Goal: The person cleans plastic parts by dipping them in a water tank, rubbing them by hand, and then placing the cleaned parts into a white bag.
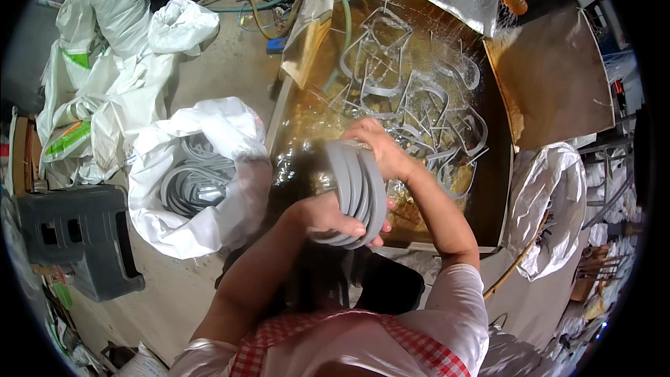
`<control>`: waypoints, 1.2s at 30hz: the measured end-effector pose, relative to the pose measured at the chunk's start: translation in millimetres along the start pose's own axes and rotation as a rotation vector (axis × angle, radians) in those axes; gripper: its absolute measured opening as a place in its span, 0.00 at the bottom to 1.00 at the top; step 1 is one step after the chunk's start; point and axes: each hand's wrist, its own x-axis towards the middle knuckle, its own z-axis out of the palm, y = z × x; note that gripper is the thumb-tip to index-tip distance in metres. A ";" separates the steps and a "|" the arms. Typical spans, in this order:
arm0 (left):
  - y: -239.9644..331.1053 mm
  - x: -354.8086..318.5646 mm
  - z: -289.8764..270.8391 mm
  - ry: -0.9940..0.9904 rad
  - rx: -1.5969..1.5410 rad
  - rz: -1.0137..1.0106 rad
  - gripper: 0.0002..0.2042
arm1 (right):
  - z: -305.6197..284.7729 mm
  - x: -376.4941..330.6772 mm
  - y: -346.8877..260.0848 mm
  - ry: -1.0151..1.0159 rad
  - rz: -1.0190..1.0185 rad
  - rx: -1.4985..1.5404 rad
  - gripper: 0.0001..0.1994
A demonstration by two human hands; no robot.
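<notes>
Between my two hands is a stack of grey curved plastic pieces point(359, 192), nested one against another and held over the near edge of a water-filled tank point(504, 199). My left hand point(326, 215) wraps the lower end, thumb on the near face and fingertips showing past the far side. At the upper end, my right hand point(380, 145) closes round the same stack from the right. Loose grey curved pieces point(380, 87) lie tangled in the tank's rippling water. To the left, similar grey pieces point(199, 180) sit coiled inside an open white sack point(153, 209).
A dark grey plastic stool point(77, 230) stands at the left, below several white sacks point(115, 91). A brown board point(551, 77) leans by the tank's right side, with another open white bag point(548, 216) below it. A green hose point(346, 24) runs into the tank.
</notes>
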 end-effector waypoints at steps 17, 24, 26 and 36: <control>7.0 18.3 -10.9 1.050 0.998 0.540 0.53 | 4.7 -54.2 18.2 0.573 1.060 0.661 0.16; 4.4 12.1 -35.2 1.021 0.326 0.529 0.25 | -17.9 -67.3 -13.0 0.390 0.705 1.196 0.36; 2.0 14.6 -31.5 0.989 0.087 0.512 0.25 | -13.7 -74.1 -9.6 0.389 0.542 1.385 0.48; 7.7 17.8 -38.3 1.001 -0.098 0.587 0.14 | 43.9 -67.9 -28.6 0.454 0.090 2.079 0.50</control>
